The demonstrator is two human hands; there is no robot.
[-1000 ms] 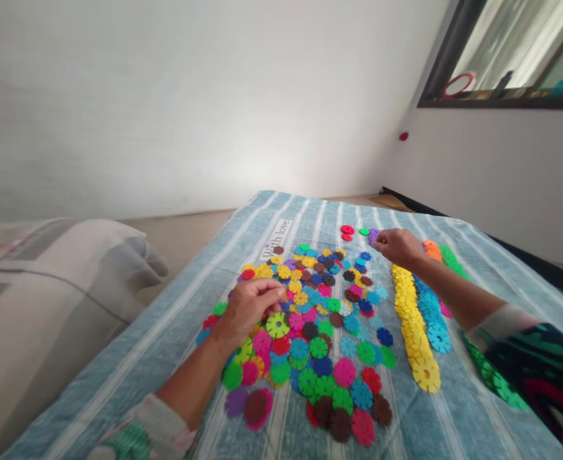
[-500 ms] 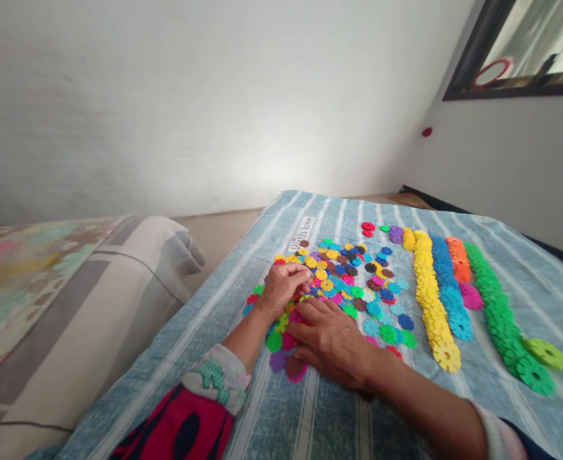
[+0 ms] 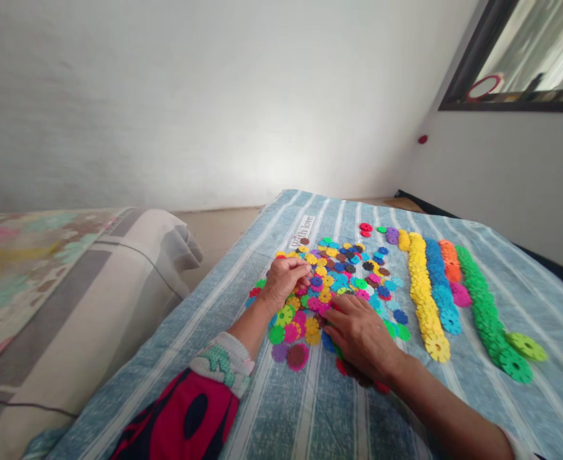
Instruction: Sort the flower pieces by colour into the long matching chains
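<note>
left hand (image 3: 284,281), right hand (image 3: 360,335) on flat discs (image 3: 339,271); yellow row (image 3: 422,287) points away.

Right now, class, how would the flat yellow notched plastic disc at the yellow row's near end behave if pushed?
The yellow notched plastic disc looks thin, moulded: probably light, stiff. Lying flat on the striped blue cloth, it should slide or snag, not roll.

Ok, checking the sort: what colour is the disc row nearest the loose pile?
Yellow disc row, shown best in head view.
</note>
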